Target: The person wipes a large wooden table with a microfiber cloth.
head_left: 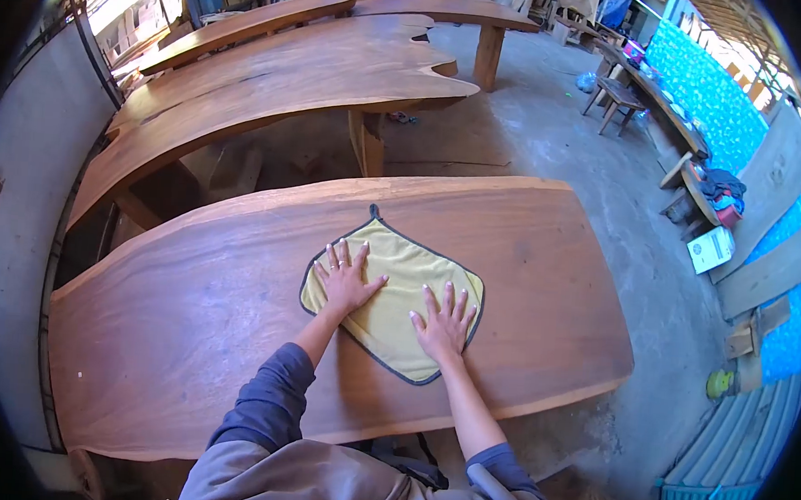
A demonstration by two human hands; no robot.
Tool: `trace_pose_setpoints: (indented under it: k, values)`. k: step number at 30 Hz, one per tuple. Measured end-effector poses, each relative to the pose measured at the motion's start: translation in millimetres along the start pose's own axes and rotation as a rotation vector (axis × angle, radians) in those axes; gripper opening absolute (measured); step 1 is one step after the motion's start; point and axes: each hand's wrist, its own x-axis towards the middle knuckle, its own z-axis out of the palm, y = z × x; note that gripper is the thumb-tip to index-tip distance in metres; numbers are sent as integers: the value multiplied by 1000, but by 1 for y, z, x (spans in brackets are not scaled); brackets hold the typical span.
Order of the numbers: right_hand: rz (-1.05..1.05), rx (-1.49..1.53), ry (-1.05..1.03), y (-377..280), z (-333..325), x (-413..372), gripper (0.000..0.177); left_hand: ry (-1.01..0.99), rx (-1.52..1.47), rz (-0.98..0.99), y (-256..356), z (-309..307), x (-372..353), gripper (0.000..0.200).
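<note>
Cloth [396,295]: yellow, dark-edged, small loop at the far corner; lies flat on the near wooden table [188,329], about mid-slab.
Left hand [346,282]: palm down on the cloth's left part, fingers spread.
Right hand [445,323]: palm down on its right part, fingers spread.
Behind: more slab tables [301,73].

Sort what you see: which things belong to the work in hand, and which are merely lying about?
In use: yellow cloth; left hand and right hand, flat on it; slab table beneath.
Lying about: farther slab tables; stool; white box.
</note>
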Motion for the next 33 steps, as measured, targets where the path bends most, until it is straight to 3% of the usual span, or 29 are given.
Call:
trace_pose_setpoints:
  k: [6,10,14,17,22,33]
  values:
    - [37,-20,18,-3,-2,-6,60,52,-12,36,5,-1,3,78]
    - [36,-23,0,-2,-22,-8,61,-15,-71,4,16,-7,10,66]
    - [-18,-15,-49,-17,-32,0,64,63,-137,-230,18,-7,23,49]
    - [-89,-35,-3,-30,-8,5,66,158,-112,-235,8,5,21,51]
    - [-154,8,-29,-34,-4,38,68,188,-80,7,-4,-1,46,58]
    - [-276,35,-73,-28,-15,123,67,213,-24,-112,1,-4,132,60]
